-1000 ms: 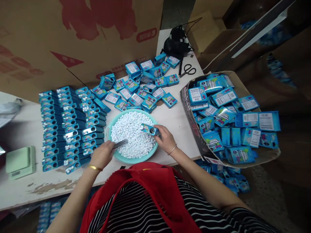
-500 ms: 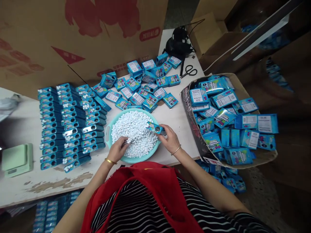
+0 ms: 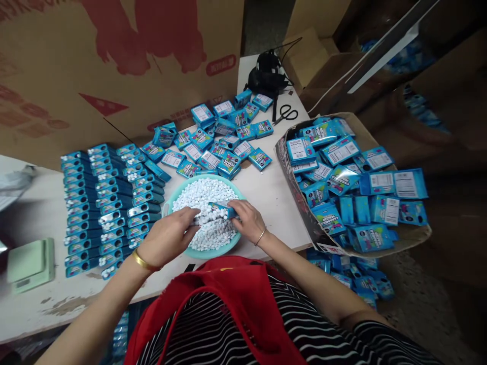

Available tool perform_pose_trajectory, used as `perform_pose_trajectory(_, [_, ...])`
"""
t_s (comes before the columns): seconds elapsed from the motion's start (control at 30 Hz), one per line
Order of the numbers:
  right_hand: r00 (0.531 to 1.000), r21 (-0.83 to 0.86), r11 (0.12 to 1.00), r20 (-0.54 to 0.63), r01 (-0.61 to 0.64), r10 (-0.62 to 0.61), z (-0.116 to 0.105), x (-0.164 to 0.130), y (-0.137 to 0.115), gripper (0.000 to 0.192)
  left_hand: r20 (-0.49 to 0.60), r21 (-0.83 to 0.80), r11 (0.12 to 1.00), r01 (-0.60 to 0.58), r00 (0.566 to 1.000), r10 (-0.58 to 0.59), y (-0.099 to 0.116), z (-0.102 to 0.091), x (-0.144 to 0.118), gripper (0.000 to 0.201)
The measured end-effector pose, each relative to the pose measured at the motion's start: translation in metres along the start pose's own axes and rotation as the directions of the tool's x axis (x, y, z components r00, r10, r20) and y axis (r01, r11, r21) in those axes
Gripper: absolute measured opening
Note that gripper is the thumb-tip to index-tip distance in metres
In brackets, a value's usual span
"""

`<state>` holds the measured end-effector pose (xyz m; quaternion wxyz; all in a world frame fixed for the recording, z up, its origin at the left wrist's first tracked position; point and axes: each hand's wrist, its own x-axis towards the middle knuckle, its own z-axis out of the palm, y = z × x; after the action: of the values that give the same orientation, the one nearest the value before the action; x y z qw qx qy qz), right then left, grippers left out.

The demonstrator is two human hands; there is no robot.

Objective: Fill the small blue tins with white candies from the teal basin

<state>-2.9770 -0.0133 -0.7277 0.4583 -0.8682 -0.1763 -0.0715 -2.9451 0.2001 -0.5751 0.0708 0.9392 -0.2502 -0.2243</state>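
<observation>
A turquoise basin (image 3: 167, 207) full of small white candies (image 3: 203, 190) stands on the table in front of me. Over it, my right hand (image 3: 247, 221) grips a blue candy box (image 3: 224, 209) lying on its side. White candies show at the box's near face. My left hand (image 3: 171, 235) is closed at the basin's left part, pinching what looks like a small scoop (image 3: 198, 221), mostly hidden by fingers and heaped candies. The scoop's load is close beside the box, above a shadowed strip of candies.
Rows of upright blue boxes (image 3: 110, 203) stand left, some with candies on top. Loose boxes (image 3: 209, 142) lie behind the basin. A carton (image 3: 283, 152) of boxes is right, scissors (image 3: 285, 115) and a black object (image 3: 268, 73) back right, a green scale (image 3: 30, 263) far left.
My left hand has risen out of the candies with a heap and come toward the box. My right hand has brought the box left over the basin. The view has shifted slightly.
</observation>
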Motion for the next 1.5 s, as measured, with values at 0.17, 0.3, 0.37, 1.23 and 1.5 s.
perform_pose_trajectory(0.17, [1.0,0.029,0.999,0.002,0.025,-0.025,0.005,-0.002,-0.003,0.042,0.072,0.246,0.969,0.036,0.996,-0.055,0.028,-0.024,0.001,0.018])
perform_pose_trajectory(0.3, [1.0,0.036,0.999,0.01,0.02,-0.02,0.007,-0.002,-0.004,0.04,0.101,0.351,0.936,-0.013,0.995,-0.024,0.045,-0.033,0.0,0.022])
perform_pose_trajectory(0.37, [1.0,0.043,0.999,0.008,0.019,-0.02,0.006,-0.002,-0.004,0.038,0.075,0.327,0.945,-0.012,0.997,-0.014,0.042,-0.034,-0.004,0.023])
perform_pose_trajectory(1.23, [0.961,0.145,0.954,-0.042,-0.264,0.272,-0.021,-0.006,0.013,0.034,-0.107,-0.419,0.901,0.109,0.98,-0.168,-0.069,0.157,0.002,0.028])
perform_pose_trajectory(1.5, [0.989,-0.017,0.99,-0.037,-0.143,0.142,-0.021,-0.008,0.016,0.034,-0.2,-0.432,0.9,-0.06,0.979,-0.031,-0.046,0.069,-0.012,0.026])
